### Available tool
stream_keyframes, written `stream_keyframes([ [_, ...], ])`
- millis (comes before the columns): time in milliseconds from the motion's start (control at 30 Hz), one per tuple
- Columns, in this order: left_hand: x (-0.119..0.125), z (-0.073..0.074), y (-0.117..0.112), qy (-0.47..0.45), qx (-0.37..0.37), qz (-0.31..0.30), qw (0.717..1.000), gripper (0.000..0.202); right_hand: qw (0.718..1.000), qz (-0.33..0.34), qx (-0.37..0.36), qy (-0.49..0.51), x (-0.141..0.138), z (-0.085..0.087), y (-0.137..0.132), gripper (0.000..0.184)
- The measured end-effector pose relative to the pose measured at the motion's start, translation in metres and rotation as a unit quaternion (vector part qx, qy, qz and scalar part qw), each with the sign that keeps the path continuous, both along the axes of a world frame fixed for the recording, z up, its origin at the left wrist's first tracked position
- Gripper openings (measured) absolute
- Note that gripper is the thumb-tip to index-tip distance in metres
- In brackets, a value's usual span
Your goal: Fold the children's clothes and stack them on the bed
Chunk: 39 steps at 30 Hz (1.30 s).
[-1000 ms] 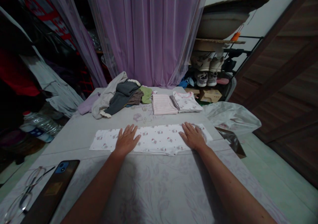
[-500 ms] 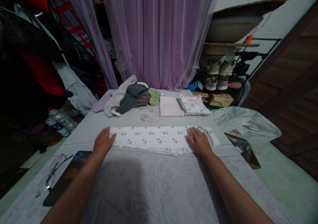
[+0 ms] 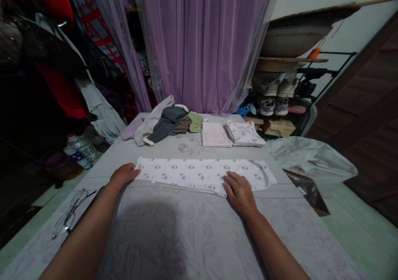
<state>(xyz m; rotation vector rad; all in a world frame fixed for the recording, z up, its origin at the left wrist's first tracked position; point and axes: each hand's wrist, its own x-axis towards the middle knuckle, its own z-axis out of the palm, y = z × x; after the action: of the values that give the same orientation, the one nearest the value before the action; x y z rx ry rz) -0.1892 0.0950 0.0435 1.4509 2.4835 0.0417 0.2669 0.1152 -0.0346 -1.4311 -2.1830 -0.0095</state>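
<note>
A pair of white children's pants (image 3: 186, 173) with a small printed character pattern lies folded lengthwise across the table. My left hand (image 3: 124, 173) is at its left end, fingers closed on the edge there. Lying on the lower right part of the pants, my right hand (image 3: 239, 190) has its fingers stretched out and slightly apart. Beyond the pants are a folded pink striped garment (image 3: 216, 135) and, right beside it, a folded white printed top (image 3: 245, 133) with a pink collar.
A heap of loose clothes (image 3: 168, 124) sits at the table's far left. Eyeglasses (image 3: 70, 213) lie near the left edge, beside a phone mostly hidden by my left forearm. A clear plastic bag (image 3: 311, 155) is off the right side. Purple curtains (image 3: 199, 48) hang behind.
My right hand has slid left and toward me along the pants. My left hand has shifted slightly left and now grips the end's edge. The view has tilted a little.
</note>
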Motion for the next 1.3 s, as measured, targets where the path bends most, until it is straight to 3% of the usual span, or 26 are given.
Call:
stream_keyframes([
  [100,0.004,0.0,-0.003,-0.002,-0.009,0.005,1.0,0.023,1.0,0.012,0.018,0.004,0.0,-0.003,-0.001,0.033],
  [300,0.001,0.001,-0.001,-0.041,0.017,0.079,0.996,0.024,0.998,0.018,0.047,0.026,0.001,-0.007,0.002,0.032],
  [467,-0.006,0.0,0.001,-0.115,0.007,0.067,0.991,0.023,0.997,0.019,0.043,0.055,0.002,-0.008,0.003,0.032],
  [567,0.001,-0.001,0.0,-0.136,0.064,0.08,0.985,0.018,0.996,0.014,0.039,0.08,0.002,-0.008,0.003,0.031],
  [667,0.022,-0.003,0.003,-0.228,0.208,0.142,0.94,0.012,0.993,0.015,0.042,0.106,0.003,-0.008,0.005,0.031],
  [733,0.041,-0.004,0.008,-0.287,0.276,0.164,0.902,0.026,0.989,0.0,0.049,0.138,0.005,-0.009,0.006,0.033],
  [900,0.108,-0.005,0.027,-0.419,0.375,0.103,0.821,0.056,0.965,-0.05,0.05,0.251,0.01,-0.01,0.008,0.035],
  [1000,0.157,-0.008,0.038,-0.402,0.353,0.029,0.844,0.053,0.955,-0.055,0.026,0.292,0.01,-0.01,0.007,0.034],
  [1133,0.22,-0.009,0.047,-0.305,0.288,-0.04,0.907,0.05,0.945,-0.058,0.001,0.323,0.009,-0.008,0.006,0.035],
  [1300,0.264,-0.01,0.046,-0.205,0.205,-0.128,0.949,0.054,0.935,-0.06,-0.002,0.349,0.009,-0.007,0.006,0.034],
])
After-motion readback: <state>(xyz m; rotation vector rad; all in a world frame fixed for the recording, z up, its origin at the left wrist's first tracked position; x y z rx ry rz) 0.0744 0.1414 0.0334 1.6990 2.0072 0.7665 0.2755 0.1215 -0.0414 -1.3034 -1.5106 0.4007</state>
